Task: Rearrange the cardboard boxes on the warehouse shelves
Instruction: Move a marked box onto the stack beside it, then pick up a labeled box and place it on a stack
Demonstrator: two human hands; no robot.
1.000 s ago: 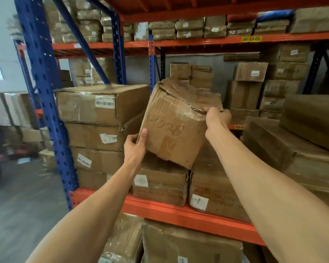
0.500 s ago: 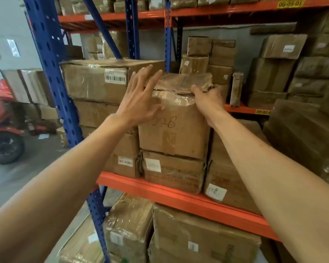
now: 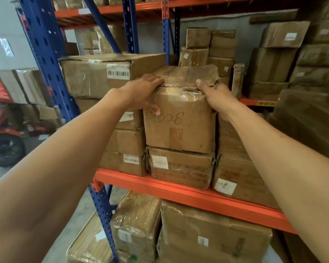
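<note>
Centre of the frame: a taped box point(image 3: 180, 118) marked "1028" stands upright on a flatter box point(image 3: 180, 167), which rests on the orange shelf beam point(image 3: 188, 195). The left hand point(image 3: 142, 92) clasps the marked box's upper left corner, fingers laid over the top edge and thumb pressed on the front face just beside the handwriting. The right hand point(image 3: 215, 93) grips the upper right corner, fingertips on the crumpled top flap, palm against the right side. So the box sits between the two hands, both closed on it near its top. To its left, touching or nearly so, is a stack topped by a large box point(image 3: 95, 76) with a barcode label. More boxes fill the lower centre and the right. A blue upright point(image 3: 46, 59) runs down the left of the frame.
</note>
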